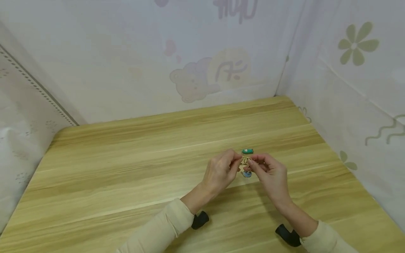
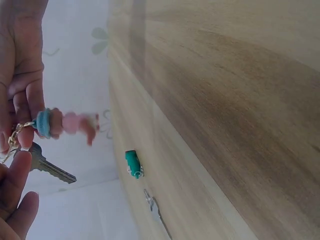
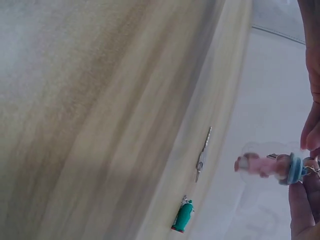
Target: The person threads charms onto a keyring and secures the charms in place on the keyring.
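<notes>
A gold-coloured key ring and chain (image 1: 245,161) is between the fingertips of both hands above the table. My left hand (image 1: 221,167) pinches it from one side and my right hand (image 1: 272,175) from the other. From the chain dangles a figurine charm (image 2: 65,122) with a pinkish body and blue top, blurred in the left wrist view. A key (image 2: 52,169) hangs beside it near the left fingers. On the table beyond the hands lies a green bottle-shaped charm (image 1: 248,151) with a small chain. Next to it rests another key (image 3: 202,155), which the left hand hides in the head view.
The wood-grain table (image 1: 126,168) extends around the hands. White printed cloth (image 1: 133,52) stands behind it and on both sides. Two black curved pieces (image 1: 200,220) show by the forearms, one at each wrist.
</notes>
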`<action>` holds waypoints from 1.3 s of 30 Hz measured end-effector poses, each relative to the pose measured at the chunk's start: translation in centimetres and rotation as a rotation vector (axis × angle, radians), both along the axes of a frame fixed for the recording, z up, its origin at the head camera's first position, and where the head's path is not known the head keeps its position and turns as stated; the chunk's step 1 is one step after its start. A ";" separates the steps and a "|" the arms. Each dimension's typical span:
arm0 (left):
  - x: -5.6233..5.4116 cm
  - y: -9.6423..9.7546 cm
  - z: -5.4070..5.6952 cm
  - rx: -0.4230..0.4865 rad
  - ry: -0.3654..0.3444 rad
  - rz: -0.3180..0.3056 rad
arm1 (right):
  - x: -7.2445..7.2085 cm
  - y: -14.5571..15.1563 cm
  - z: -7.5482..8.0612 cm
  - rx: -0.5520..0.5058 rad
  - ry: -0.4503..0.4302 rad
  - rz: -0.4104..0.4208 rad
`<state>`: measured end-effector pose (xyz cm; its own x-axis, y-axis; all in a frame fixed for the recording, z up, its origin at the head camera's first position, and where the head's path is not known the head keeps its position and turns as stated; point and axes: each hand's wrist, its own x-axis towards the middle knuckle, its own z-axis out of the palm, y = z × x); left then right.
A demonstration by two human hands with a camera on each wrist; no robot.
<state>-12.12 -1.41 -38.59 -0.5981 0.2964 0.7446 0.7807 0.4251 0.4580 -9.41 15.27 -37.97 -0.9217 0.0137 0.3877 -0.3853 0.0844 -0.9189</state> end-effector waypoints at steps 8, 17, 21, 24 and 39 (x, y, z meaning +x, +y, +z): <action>0.0 0.0 -0.1 -0.007 0.043 -0.010 | 0.0 0.0 -0.3 0.042 0.031 -0.011; 0.0 -0.1 0.0 -0.027 0.060 0.013 | 0.2 -0.6 -0.3 0.121 0.039 -0.011; -0.2 -0.1 0.4 -0.028 0.054 0.014 | 0.3 -0.8 -0.2 0.087 -0.002 -0.010; -0.2 -0.2 0.5 -0.021 0.050 0.011 | 0.1 -0.8 -0.2 0.013 -0.017 -0.028; -0.1 -0.3 -0.1 -0.046 0.102 0.003 | 0.1 -0.4 -0.3 0.012 0.046 -0.052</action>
<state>-12.25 -1.71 -38.72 -0.5205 0.3301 0.7875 0.8212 0.4461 0.3558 -9.32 14.86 -38.27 -0.9011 0.0564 0.4299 -0.4218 0.1163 -0.8992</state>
